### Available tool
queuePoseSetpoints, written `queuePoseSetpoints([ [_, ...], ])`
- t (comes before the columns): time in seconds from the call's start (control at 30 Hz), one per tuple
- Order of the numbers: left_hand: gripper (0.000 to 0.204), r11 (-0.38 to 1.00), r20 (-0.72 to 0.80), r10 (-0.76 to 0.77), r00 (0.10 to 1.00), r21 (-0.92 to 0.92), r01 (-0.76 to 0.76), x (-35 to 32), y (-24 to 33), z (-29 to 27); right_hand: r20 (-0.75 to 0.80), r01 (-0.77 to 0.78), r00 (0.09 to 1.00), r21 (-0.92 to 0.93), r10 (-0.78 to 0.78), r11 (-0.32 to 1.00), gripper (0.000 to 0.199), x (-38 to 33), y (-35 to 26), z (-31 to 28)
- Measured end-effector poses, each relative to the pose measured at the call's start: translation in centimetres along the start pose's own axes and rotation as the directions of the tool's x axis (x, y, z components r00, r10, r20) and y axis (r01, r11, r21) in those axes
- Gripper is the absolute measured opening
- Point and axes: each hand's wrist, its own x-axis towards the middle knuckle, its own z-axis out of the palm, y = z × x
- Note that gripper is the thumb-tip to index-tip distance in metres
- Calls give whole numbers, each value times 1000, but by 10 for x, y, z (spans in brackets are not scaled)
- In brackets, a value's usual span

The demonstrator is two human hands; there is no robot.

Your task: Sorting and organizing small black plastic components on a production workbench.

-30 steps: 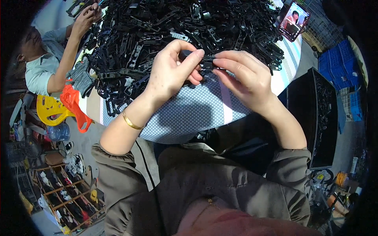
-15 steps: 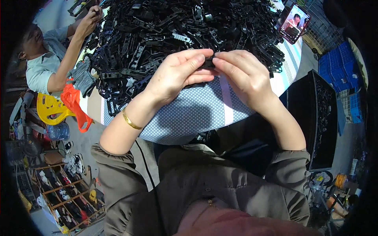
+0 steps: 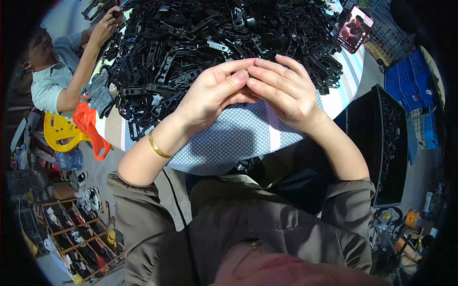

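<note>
My left hand (image 3: 205, 94) and my right hand (image 3: 288, 97) meet above the near edge of the table, their fingertips touching. The left thumb and fingers are closed in a pinch. Curled over from the other side, the right thumb and fingers press against the left fingertips. Whatever they hold between them is hidden by the fingers. Just beyond lies a large heap of small black plastic parts (image 3: 191, 43), long and narrow with slots. One pale grey strip-shaped part (image 3: 217, 46) lies on the heap. Under my hands is a dotted blue-grey tablecloth (image 3: 224, 138) with pale stripes.
Across the left side sits another person (image 3: 52, 90) with raised hands. Near them are a grey glove (image 3: 99, 95), an orange plastic bag (image 3: 88, 126) and a yellow stool (image 3: 59, 131). A phone (image 3: 355, 29) stands at the far right. A black bin (image 3: 381, 143) stands beside the table.
My right fingers have shifted left over the left fingertips and spread a little. The dark gap between my hands has become covered. The phone's picture has changed.
</note>
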Motion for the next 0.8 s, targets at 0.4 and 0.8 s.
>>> queuePoseSetpoints([
  [0.4,42,995,17,1,1000,-100,0,2,3,2,107,-74,992,62,68,995,30,0,8,-5],
  [0.8,41,986,-26,-79,997,-148,74,1,4,-1,302,-541,841,454,449,708,21,4,16,-15],
])
